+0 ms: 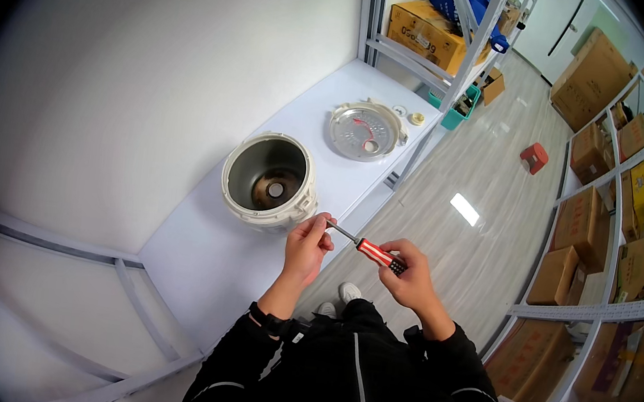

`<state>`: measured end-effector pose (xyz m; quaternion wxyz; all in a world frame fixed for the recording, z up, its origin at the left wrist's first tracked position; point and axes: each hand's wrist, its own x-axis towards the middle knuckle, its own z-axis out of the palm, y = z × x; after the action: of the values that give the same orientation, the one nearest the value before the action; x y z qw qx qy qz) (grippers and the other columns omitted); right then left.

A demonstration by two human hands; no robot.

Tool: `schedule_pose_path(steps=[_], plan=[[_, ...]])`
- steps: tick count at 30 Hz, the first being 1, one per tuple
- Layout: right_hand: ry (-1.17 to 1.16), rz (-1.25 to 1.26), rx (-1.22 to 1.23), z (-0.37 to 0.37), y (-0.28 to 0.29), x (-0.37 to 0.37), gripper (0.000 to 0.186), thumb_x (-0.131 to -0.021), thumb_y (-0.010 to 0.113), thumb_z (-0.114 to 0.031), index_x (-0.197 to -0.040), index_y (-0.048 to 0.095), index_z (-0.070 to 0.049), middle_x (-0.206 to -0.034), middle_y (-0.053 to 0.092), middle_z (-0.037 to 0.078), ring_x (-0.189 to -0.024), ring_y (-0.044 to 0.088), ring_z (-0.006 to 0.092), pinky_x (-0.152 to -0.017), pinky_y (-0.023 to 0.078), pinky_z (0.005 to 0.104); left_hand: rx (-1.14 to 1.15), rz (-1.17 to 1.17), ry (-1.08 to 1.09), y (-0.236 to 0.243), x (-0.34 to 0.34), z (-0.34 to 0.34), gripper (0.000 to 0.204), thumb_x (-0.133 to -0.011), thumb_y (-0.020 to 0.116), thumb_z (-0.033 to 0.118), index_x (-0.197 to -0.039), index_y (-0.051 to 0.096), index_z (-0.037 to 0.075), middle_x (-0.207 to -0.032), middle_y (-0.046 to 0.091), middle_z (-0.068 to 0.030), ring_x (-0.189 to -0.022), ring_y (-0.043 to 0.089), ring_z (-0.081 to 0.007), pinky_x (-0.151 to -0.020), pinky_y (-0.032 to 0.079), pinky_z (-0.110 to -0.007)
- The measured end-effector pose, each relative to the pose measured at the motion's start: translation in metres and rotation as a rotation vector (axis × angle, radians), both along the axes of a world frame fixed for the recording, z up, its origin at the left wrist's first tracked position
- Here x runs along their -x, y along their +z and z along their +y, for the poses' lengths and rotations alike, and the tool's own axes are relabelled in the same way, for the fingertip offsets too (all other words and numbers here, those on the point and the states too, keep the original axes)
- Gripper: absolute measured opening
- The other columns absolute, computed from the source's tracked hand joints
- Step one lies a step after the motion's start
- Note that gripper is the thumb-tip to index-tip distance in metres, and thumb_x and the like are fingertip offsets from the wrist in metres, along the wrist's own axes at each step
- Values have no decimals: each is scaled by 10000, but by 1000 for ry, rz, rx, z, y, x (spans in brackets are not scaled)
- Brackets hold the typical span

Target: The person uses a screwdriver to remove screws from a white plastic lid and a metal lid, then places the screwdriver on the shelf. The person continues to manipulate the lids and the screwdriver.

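A screwdriver with a red, white and dark handle is held level in front of my body. My right hand is closed around its handle. At the shaft's tip, my left hand has its fingers pinched together; whether a small part sits between them is too small to tell. Beyond my left hand stands a cream rice cooker body, its top off, with a dark, brown-stained inside and a round metal piece at the bottom. Farther back lies its round lid, metal inner side up, with a red curved strip on it.
A white ring and a small cream cap lie beyond the lid on the white table. A metal rack post rises at the table's far end, near a teal bin. A red stool stands on the floor; box-filled shelves line the right.
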<state>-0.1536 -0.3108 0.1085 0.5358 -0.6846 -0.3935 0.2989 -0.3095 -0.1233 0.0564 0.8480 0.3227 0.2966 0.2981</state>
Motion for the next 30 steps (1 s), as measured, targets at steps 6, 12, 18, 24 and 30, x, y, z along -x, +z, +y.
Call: schedule_pose_path(steps=[6, 12, 18, 24, 30], plan=[[6, -253, -78, 10, -14, 5, 289, -844, 706, 2, -1130, 667, -7, -968, 662, 107, -768, 675, 184, -668, 530, 316, -79, 175, 102, -15, -7, -1, 237, -1087, 658, 238, -1190, 710, 30, -1098, 713, -35, -704, 527, -71, -671, 481, -262], [36, -331, -92, 21, -14, 3, 324, -802, 718, -55, -1124, 694, -23, -1004, 667, 155, -865, 703, 341, -755, 577, 394, -306, 422, 196, -23, -13, -3, 309, -1106, 618, 277, -1080, 754, 1, -952, 733, -21, -647, 519, -53, -598, 459, -234], [80, -278, -111, 30, -21, -4, 334, -809, 718, -60, -1141, 690, -29, -1022, 657, 151, -888, 706, 342, -764, 582, 398, -426, 498, 253, -17, -17, -2, 346, -1113, 597, 293, -1076, 759, -10, -923, 755, -38, -612, 541, -47, -571, 470, -232], [98, -263, -100, 33, -20, -7, 325, -814, 716, -50, -1136, 685, -22, -1010, 649, 159, -878, 691, 349, -764, 573, 397, -373, 467, 292, -20, -19, -5, 339, -1110, 600, 277, -1124, 750, -26, -935, 768, -61, -608, 561, -55, -569, 488, -225], [107, -231, -102, 35, -26, -9, 321, -824, 716, -53, -1139, 672, -19, -993, 643, 170, -876, 668, 363, -762, 552, 410, -362, 428, 316, -25, -21, -5, 321, -1105, 606, 255, -1136, 749, -30, -945, 765, -67, -623, 567, -60, -578, 495, -224]])
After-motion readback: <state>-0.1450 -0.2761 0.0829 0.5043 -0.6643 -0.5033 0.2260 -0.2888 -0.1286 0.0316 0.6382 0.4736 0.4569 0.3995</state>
